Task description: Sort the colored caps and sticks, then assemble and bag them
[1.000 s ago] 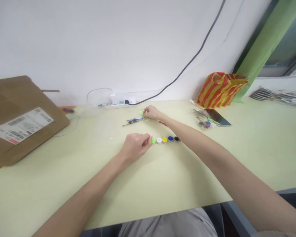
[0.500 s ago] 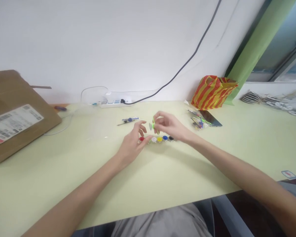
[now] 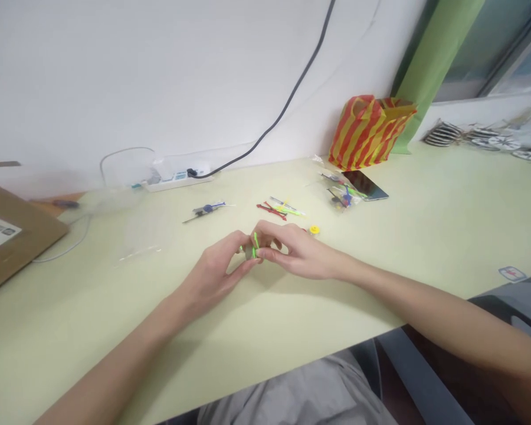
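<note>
Fingertips of both hands meet over the middle of the table (image 3: 380, 248), pinched together on a small green piece (image 3: 253, 245). The left hand (image 3: 212, 274) closes on it from one side, the right hand (image 3: 294, 254) from the other. A yellow cap (image 3: 314, 229) sits just beyond the right hand, coloured sticks (image 3: 279, 208) farther back.

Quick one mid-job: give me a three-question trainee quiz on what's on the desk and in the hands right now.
1. True or false: the left hand and right hand meet at a small green piece.
2. The phone lies nearest: A) striped bag B) cardboard box C) power strip?
3. What colour is the small cap just beyond the right hand?

Key: 1 true; 2 A; 3 yellow.
</note>
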A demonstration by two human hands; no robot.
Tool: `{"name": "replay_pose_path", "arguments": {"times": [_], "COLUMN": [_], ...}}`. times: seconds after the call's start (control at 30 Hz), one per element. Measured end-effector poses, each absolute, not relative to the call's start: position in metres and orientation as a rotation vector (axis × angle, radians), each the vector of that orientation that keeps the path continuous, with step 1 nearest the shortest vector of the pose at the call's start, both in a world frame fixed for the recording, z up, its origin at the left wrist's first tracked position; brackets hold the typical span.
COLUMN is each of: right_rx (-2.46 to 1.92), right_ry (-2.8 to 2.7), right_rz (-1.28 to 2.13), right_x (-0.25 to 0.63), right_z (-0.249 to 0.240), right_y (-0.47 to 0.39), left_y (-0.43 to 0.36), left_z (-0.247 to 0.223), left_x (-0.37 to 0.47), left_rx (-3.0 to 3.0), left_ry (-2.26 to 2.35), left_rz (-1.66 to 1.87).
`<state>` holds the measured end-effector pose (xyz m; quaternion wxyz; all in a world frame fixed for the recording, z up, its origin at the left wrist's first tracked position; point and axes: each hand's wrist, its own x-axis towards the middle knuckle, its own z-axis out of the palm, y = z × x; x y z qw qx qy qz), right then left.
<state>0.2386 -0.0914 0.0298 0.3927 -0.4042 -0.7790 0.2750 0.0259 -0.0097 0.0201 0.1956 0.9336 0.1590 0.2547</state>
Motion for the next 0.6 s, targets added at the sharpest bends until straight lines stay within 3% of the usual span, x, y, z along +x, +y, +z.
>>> {"name": "replay_pose_path", "arguments": {"times": [0.27,0.6], "right_rx": [-0.845,-0.814], "right_ry": [-1.849,-1.815], "right_rz": [1.134,1.305], "right_x": [0.240,0.242], "right_z": [0.033,0.036], "right_y": [-0.088,-0.088], "left_y": [-0.020,-0.024], "left_z": [0.014,0.009], "left_x": [0.032,0.035], "left_rx": [2.660,2.678], "left_ry": [0.412,0.296], "left_rz": [0.564,0.574]}}
